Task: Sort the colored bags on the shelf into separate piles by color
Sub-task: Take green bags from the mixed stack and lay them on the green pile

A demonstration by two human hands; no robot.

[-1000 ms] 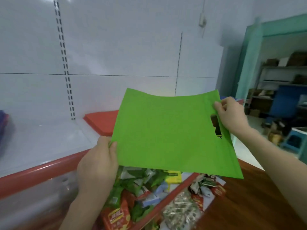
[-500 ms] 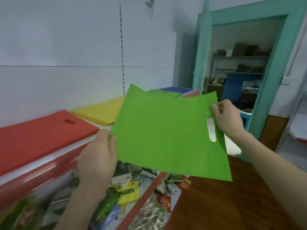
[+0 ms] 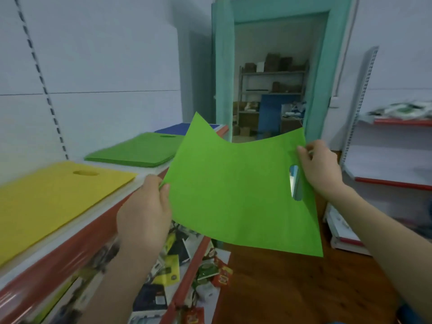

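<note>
Bag (image 3: pixel 238 197) of green, carried in the air in front of the shelf (image 3: pixel 70 244). Over the last second the red pile has left the view, and the yellow pile (image 3: pixel 53 195), green pile (image 3: pixel 135 150) and blue pile (image 3: pixel 173 129) have come into it. Both holds are unchanged. The left grip (image 3: pixel 145 211) pinches the bag's left edge. The right grip (image 3: pixel 320 167) pinches the edge beside the cut-out handle (image 3: pixel 295 181). By this evidence the bag is near its matching pile and only needs laying down. The material looks thin, matte and limp, and its top edge sags between the grips. The piles lie flat, with oval handle slots.
</note>
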